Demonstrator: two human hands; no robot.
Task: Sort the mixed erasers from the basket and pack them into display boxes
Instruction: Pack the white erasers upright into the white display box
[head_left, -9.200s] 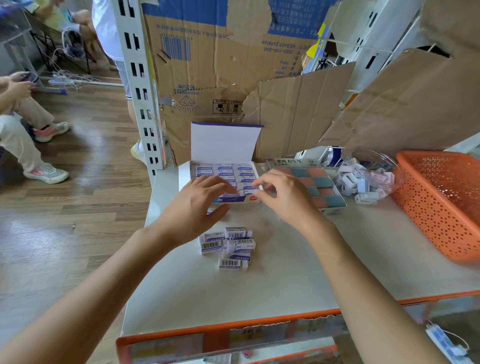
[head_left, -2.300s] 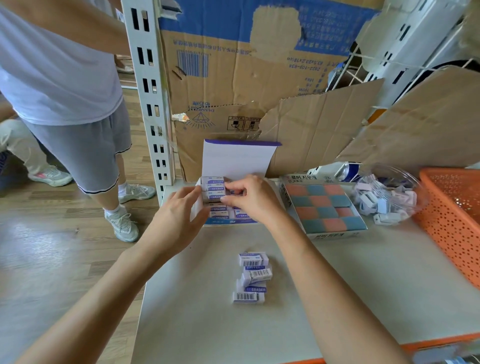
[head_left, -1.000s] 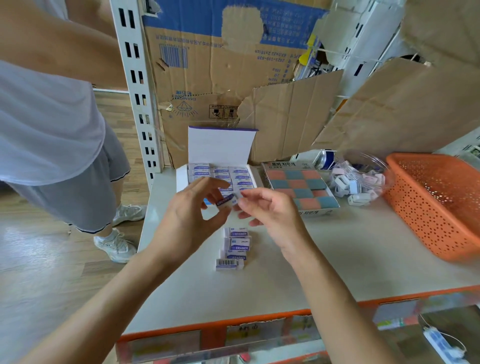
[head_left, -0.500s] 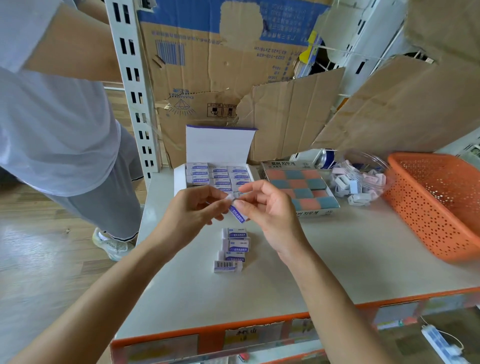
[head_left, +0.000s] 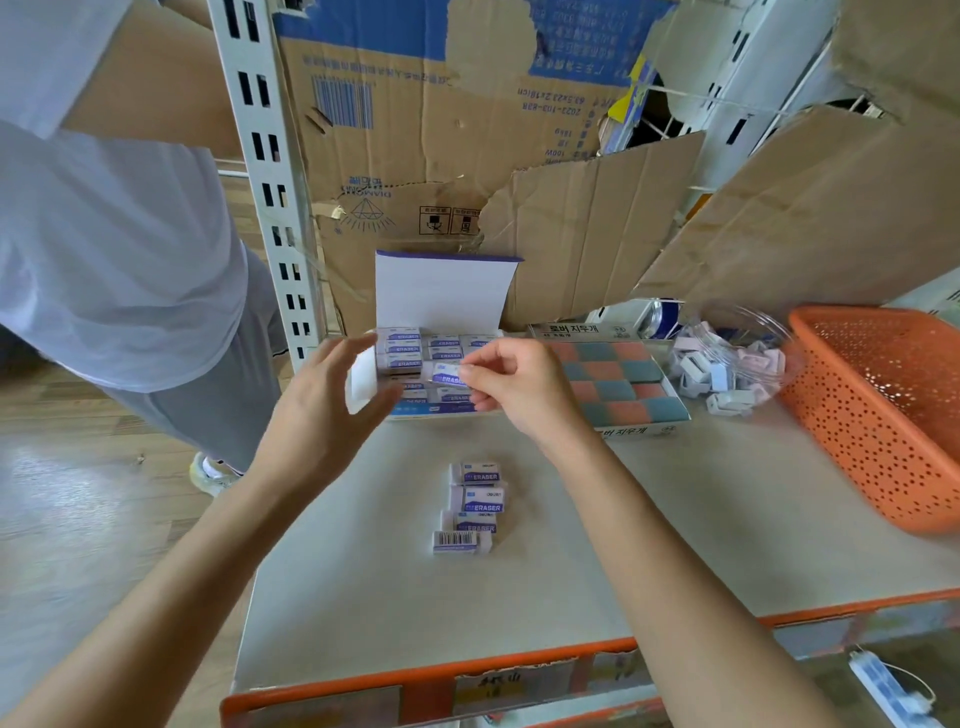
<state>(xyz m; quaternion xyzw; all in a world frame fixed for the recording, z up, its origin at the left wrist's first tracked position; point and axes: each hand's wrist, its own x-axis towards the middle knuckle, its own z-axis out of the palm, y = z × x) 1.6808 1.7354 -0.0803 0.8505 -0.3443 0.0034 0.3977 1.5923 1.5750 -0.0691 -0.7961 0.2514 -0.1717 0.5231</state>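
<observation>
I see a pale table with an orange front edge, standing on a wooden floor. Behind it is torn cardboard whose print and barcode hang upside down. A bystander in a white shirt and grey shorts stands at the left, cut off by the frame. At the right an orange basket runs past the edge. A white box, lid upright, sits at the back of the table with rows of erasers inside. Just beside it, a second box with Korean lettering holds red and grey blocks in a checker pattern. Next to that is a clear bowl of small pale pieces, too blurred to name. The left hand is by the white box's left flap, fingers apart, holding nothing. The right hand pinches one eraser over that box. Four loose erasers lie mid-table, three sleeves reading "ERASER".
</observation>
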